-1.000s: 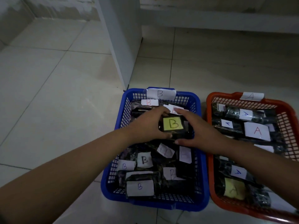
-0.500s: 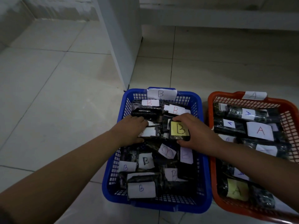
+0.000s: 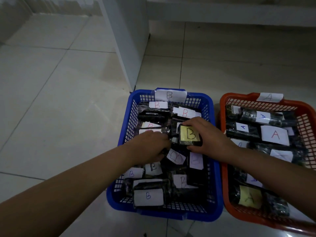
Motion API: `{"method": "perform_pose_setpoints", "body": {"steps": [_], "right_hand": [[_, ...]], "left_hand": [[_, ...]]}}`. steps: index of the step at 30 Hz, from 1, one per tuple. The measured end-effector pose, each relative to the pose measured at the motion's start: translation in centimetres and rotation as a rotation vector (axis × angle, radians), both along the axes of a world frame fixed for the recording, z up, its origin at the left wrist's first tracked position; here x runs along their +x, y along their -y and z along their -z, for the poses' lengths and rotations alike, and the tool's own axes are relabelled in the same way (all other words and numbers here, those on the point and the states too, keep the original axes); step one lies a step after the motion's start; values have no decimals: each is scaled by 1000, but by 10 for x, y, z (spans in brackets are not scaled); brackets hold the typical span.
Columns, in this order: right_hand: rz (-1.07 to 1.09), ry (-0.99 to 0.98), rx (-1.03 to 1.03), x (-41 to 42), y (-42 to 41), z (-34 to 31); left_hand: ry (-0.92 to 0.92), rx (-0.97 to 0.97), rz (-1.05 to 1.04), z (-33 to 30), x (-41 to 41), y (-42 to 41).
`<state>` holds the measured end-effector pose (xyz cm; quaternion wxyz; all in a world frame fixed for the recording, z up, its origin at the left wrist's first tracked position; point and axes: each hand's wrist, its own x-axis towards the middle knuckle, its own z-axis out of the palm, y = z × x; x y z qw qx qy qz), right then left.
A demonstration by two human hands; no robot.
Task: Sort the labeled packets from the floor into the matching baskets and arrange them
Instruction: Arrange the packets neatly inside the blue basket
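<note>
A blue basket tagged B is full of several dark packets with B labels. My right hand grips a dark packet with a yellow B label in the basket's middle, thumb below and fingers over its top edge. My left hand is curled down among the packets just left of it, gripping a dark packet whose shape is mostly hidden. An orange basket tagged A stands to the right, with several A-labelled packets inside.
Pale floor tiles spread out to the left and behind. A white pillar or cabinet corner stands just behind the blue basket. A white wall base runs along the back.
The yellow B packet moved from between both hands into my right hand alone and settled lower in the basket. My left hand shifted left and down, then back toward the middle among the packets.
</note>
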<state>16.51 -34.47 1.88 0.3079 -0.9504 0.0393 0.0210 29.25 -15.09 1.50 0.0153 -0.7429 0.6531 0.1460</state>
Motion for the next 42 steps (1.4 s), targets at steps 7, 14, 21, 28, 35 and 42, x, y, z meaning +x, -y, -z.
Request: {"method": "perform_pose_setpoints", "body": {"steps": [7, 14, 21, 28, 35, 42], "right_hand": [[7, 17, 33, 0, 0, 0], [236, 81, 218, 1, 3, -14], [269, 47, 260, -10, 11, -21], [263, 26, 255, -9, 4, -23], [255, 13, 269, -11, 2, -22], [208, -18, 210, -7, 1, -15]], "left_hand": [[50, 193, -176, 12, -17, -2], [-30, 241, -327, 13, -33, 5], [-144, 117, -344, 13, -20, 0], [-157, 53, -392, 9, -20, -4], [-339, 34, -467, 6, -16, -10], [-636, 169, -581, 12, 0, -16]]}}
